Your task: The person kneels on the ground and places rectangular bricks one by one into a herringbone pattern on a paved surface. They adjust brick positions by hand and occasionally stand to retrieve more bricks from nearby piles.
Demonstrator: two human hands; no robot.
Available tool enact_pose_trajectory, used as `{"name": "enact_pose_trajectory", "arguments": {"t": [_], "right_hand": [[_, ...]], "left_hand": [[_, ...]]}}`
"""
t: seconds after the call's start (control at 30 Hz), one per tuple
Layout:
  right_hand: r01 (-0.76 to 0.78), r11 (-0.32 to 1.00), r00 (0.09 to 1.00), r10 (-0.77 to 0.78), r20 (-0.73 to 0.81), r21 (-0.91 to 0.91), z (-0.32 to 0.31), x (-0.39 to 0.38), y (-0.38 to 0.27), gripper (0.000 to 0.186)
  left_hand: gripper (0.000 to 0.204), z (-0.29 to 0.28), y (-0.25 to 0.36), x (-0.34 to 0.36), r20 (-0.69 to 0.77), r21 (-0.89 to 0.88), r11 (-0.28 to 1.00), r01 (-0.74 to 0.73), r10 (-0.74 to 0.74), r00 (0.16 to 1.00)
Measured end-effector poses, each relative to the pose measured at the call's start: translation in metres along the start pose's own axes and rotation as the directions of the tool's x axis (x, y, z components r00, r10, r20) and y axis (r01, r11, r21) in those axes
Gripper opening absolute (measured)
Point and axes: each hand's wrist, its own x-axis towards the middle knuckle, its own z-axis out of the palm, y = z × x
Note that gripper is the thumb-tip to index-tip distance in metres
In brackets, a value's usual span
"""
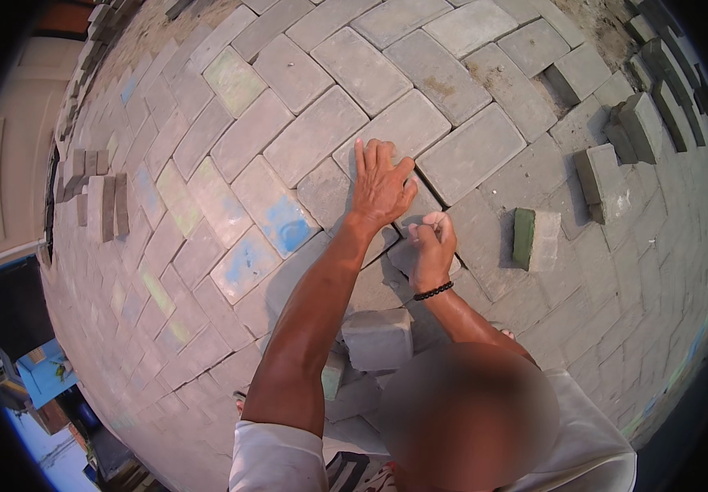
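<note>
My left hand (380,187) lies palm down on a grey paving block (399,131) in the laid pavement, fingers apart. It stands over a dark gap (429,185) between blocks. Just nearer and to the right, my right hand (433,254) is closed, fingers curled, with a dark beaded bracelet on the wrist. It rests over a smaller grey block (403,257) beside an open joint. Whether anything is inside the curled fingers is hidden. A loose grey block (377,338) sits on the paving nearer to me, between my forearms.
A green-sided block (523,239) stands to the right. Several loose blocks (602,182) lie beyond it, near an open hole (560,84) in the paving. Stacked blocks (101,205) stand at the left. Blue paint (286,227) marks some laid blocks.
</note>
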Motion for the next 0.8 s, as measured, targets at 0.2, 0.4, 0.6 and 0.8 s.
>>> {"name": "enact_pose_trajectory", "arguments": {"t": [0.2,0.4,0.6,0.8], "right_hand": [[0.000,0.986,1.000,-0.002,-0.012,-0.169,-0.008,-0.004,0.004,0.029],[0.514,0.343,0.852,-0.310,0.421,-0.786,-0.030,0.012,-0.027,0.066],[0.692,0.104,0.703,-0.327,0.632,-0.715,-0.009,0.021,-0.016,0.096],[0.618,-0.131,0.742,-0.229,0.630,-0.775,0.018,0.020,0.000,0.104]], "left_hand": [[0.029,0.004,0.014,0.006,-0.030,0.035,0.994,0.104,-0.103,0.994],[0.036,-0.001,0.022,0.007,0.031,0.101,0.948,0.301,-0.306,0.952],[0.033,-0.007,0.015,0.004,0.029,0.058,0.950,0.307,-0.309,0.951],[0.029,-0.016,-0.011,-0.023,0.123,-0.136,0.888,0.440,-0.426,0.896]]}}
